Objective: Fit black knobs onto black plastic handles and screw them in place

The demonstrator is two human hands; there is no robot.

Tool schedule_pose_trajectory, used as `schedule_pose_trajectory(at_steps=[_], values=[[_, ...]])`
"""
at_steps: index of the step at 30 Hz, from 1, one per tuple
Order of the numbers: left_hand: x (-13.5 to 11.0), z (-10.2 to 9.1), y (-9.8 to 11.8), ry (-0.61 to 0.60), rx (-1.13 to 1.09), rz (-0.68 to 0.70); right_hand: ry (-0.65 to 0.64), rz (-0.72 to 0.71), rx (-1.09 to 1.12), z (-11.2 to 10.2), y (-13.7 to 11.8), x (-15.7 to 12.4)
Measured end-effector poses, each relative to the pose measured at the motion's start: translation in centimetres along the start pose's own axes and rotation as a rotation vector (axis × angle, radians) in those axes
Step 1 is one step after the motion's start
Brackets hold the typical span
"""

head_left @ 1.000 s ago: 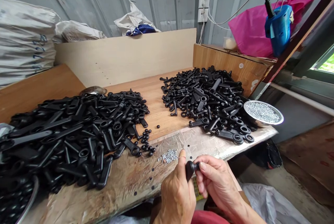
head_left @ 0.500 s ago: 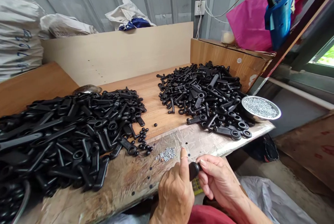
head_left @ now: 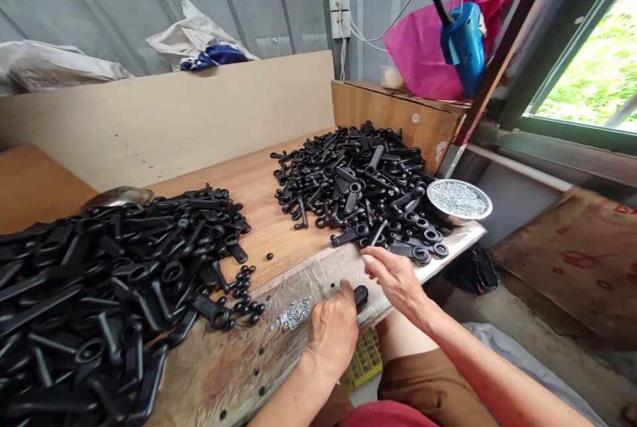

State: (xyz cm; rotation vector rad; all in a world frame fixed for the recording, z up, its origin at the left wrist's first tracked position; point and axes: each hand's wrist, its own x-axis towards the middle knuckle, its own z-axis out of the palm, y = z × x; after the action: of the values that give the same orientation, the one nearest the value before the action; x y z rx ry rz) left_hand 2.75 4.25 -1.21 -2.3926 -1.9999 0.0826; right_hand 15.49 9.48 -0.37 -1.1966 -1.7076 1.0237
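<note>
Left hand curls around a black part, its rounded end out at two o'clock. Farther toward two, the right hand is pinched together; whether it holds anything I cannot tell. At nine o'clock lie metal pins just beside the left hand, then black balls. Beyond, black levers heap between twelve and one; a metal bowl sits at two.
</note>
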Motion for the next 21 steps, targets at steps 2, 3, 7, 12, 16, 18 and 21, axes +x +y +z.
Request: schedule_pose_trajectory(at_steps=[2, 3, 7, 12, 16, 18, 21], values=[[0.3, 0.0, 0.4, -0.029, 0.020, 0.052, -0.071, -0.087, -0.062, 0.8, -0.7, 0.7], [0.3, 0.0, 0.5, -0.042, 0.026, 0.081, -0.131, -0.127, -0.116, 1.4, -1.0, 1.1], [0.4, -0.1, 0.3, -0.079, 0.005, 0.174, -0.323, -0.181, -0.304, 3.2, -1.2, 2.2], [1.0, 0.0, 0.3, -0.126, -0.058, 0.168, -0.385, -0.155, -0.319, 3.4, 0.1, 2.5], [1.4, 0.0, 0.4, -0.180, -0.107, 0.138, -0.386, -0.145, -0.322, 3.4, 0.3, 2.6], [1.5, -0.3, 0.3, -0.201, -0.129, 0.112, -0.384, -0.152, -0.324, 3.4, 0.0, 2.5], [1.2, -0.9, -0.5, -0.213, -0.162, 0.041, -0.372, -0.177, -0.312, 2.8, -0.5, 1.6]])
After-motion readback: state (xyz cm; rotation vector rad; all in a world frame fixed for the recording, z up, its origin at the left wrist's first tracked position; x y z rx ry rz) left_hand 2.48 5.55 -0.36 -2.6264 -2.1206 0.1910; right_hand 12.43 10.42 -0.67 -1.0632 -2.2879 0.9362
